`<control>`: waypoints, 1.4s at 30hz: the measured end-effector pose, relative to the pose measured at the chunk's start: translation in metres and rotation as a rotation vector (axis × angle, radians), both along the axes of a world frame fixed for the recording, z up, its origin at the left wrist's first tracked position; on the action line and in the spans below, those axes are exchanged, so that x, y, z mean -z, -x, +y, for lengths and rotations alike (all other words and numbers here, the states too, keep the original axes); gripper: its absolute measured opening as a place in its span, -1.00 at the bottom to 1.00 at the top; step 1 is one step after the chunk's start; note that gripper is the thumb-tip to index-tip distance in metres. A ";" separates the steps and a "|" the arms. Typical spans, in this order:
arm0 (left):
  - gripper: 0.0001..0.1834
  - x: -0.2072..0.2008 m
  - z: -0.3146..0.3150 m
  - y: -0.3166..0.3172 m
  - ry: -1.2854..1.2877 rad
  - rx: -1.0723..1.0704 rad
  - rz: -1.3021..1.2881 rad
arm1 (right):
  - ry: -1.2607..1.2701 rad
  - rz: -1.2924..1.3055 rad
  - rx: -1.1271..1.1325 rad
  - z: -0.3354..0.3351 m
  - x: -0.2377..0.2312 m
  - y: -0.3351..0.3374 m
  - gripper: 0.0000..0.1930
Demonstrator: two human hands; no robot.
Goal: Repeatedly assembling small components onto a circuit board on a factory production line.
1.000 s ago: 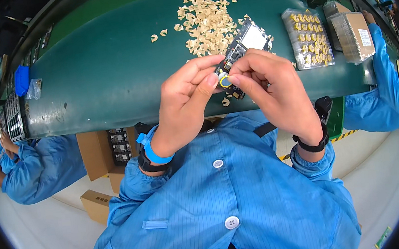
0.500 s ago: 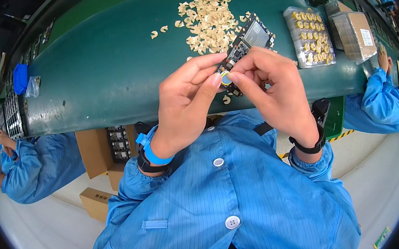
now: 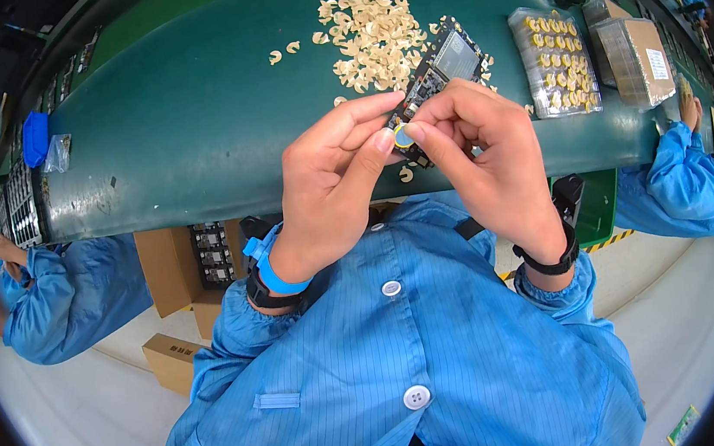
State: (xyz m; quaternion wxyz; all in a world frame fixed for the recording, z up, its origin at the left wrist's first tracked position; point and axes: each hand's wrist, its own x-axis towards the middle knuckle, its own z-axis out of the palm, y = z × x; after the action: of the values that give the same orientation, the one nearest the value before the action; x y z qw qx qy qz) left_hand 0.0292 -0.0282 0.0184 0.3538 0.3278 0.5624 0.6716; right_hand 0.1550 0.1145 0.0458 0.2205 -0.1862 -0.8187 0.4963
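Observation:
Between my two hands is a small round disc (image 3: pixel 404 136), like a coin cell, with a yellow rim and a pale blue-grey face. My left hand (image 3: pixel 327 183) pinches its left side between thumb and fingers. On the other side, the thumb and fingers of my right hand (image 3: pixel 494 156) close on it too. Behind the fingers a black circuit board (image 3: pixel 456 56) with a silver shield plate lies slanted on the green work surface (image 3: pixel 190 127); my hands cover part of it. A curled cream-coloured piece (image 3: pixel 406 174) sits just below the disc.
A pile of curled cream pieces (image 3: pixel 372 34) spreads beyond the board. To the right stand a clear tray (image 3: pixel 562 62) of yellow round parts and stacked boxes (image 3: pixel 640 62). A blue bin (image 3: pixel 36 139) and a plastic bag (image 3: pixel 59 153) lie left. Co-workers in blue sit at both sides.
The disc has turned slightly between my fingertips, showing more of its face. Both hands keep nearly the same place and grip.

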 end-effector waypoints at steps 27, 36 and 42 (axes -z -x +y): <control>-0.61 -0.016 -0.001 -0.001 -0.056 -0.118 0.011 | -0.557 0.303 -0.022 -0.013 0.011 0.008 -0.76; -0.60 -0.015 -0.001 0.003 -0.076 -0.107 -0.015 | -0.668 0.377 -0.040 -0.009 0.022 0.012 -0.71; -0.60 -0.010 -0.001 0.001 -0.102 -0.107 -0.049 | -0.670 0.360 -0.051 -0.009 0.021 0.012 -0.70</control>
State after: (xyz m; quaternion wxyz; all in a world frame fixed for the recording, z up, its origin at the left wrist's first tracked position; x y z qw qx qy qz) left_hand 0.0278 -0.0289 0.0287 0.3138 0.2983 0.5355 0.7251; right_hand 0.1429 0.1058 0.0243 0.3970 0.0065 -0.8882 0.2313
